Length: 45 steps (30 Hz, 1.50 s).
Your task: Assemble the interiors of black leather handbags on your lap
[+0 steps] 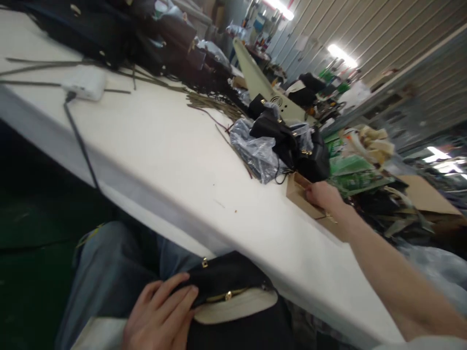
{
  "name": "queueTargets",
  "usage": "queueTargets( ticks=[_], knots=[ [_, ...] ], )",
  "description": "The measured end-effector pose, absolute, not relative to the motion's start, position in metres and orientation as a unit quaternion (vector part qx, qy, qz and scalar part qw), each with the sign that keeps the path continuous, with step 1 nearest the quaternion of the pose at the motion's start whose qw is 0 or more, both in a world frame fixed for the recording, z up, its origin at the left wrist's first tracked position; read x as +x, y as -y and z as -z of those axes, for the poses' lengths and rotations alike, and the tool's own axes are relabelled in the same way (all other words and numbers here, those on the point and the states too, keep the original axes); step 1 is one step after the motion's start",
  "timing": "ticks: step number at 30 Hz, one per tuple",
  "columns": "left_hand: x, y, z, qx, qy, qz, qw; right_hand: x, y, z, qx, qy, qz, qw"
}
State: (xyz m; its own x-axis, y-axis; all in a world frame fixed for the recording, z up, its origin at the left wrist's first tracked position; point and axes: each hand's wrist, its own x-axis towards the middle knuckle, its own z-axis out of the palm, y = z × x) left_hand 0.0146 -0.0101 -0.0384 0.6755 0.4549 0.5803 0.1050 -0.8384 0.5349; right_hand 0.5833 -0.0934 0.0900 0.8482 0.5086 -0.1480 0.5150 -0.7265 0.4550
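Observation:
A black bag [237, 270] with gold-coloured fittings and a zip lies over my lap, its cream lining showing along the opening. My left hand [160, 311] grips the bag's left side, fingers laid across the black flap. At the table's right edge, my right hand [324, 195] reaches into a small open cardboard box [306, 204]. Its fingertips are hidden by the box and blurred, so I cannot make out whether they hold anything.
The long white table [156, 146] runs diagonally. Beyond the box sit black bags [277, 131] with clear plastic wrap [255, 150]. Dark strips [215, 104] lie further back. A white device [85, 82] trails a cable over the near edge. Green packaging [357, 172] is piled at right.

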Motion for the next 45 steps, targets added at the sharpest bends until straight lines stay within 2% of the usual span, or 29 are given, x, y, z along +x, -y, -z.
queueTargets(
  ticks=[5,10,12,13,14,15,17,21,25,35,40,45],
  knots=[
    [0.022,0.017,0.019,0.85,-0.221,-0.379,0.293,0.59,0.087,-0.101,0.93,-0.297,0.004,0.217],
    [0.022,0.021,0.013,0.848,-0.228,-0.37,0.302,0.564,0.083,-0.129,0.936,-0.32,-0.116,0.09],
    [0.021,0.021,0.014,0.853,-0.227,-0.364,0.298,0.523,0.084,-0.135,0.928,-0.348,-0.133,0.008],
    [0.022,0.02,0.014,0.855,-0.226,-0.361,0.296,0.494,0.085,-0.136,0.909,-0.389,-0.098,-0.117],
    [0.022,0.02,0.014,0.858,-0.224,-0.358,0.294,0.461,0.085,-0.134,0.867,-0.445,-0.024,-0.224],
    [0.023,0.02,0.015,0.86,-0.221,-0.356,0.291,0.426,0.084,-0.131,0.815,-0.502,0.089,-0.277],
    [0.024,0.02,0.014,0.865,-0.21,-0.355,0.286,0.356,0.079,-0.118,0.714,-0.595,0.272,-0.249],
    [0.025,0.02,0.012,0.868,-0.202,-0.353,0.286,0.266,0.066,-0.083,0.616,-0.639,0.407,-0.216],
    [0.025,0.022,0.011,0.851,-0.215,-0.367,0.307,0.248,0.062,-0.063,0.579,-0.655,0.433,-0.218],
    [0.026,0.034,0.016,0.795,-0.255,-0.392,0.387,0.254,0.052,-0.063,0.558,-0.591,0.539,-0.22],
    [0.026,0.032,0.018,0.796,-0.25,-0.397,0.382,0.259,0.048,-0.057,0.548,-0.552,0.596,-0.2],
    [0.027,0.032,0.02,0.797,-0.249,-0.396,0.381,0.26,0.046,-0.058,0.55,-0.562,0.594,-0.171]
  ],
)
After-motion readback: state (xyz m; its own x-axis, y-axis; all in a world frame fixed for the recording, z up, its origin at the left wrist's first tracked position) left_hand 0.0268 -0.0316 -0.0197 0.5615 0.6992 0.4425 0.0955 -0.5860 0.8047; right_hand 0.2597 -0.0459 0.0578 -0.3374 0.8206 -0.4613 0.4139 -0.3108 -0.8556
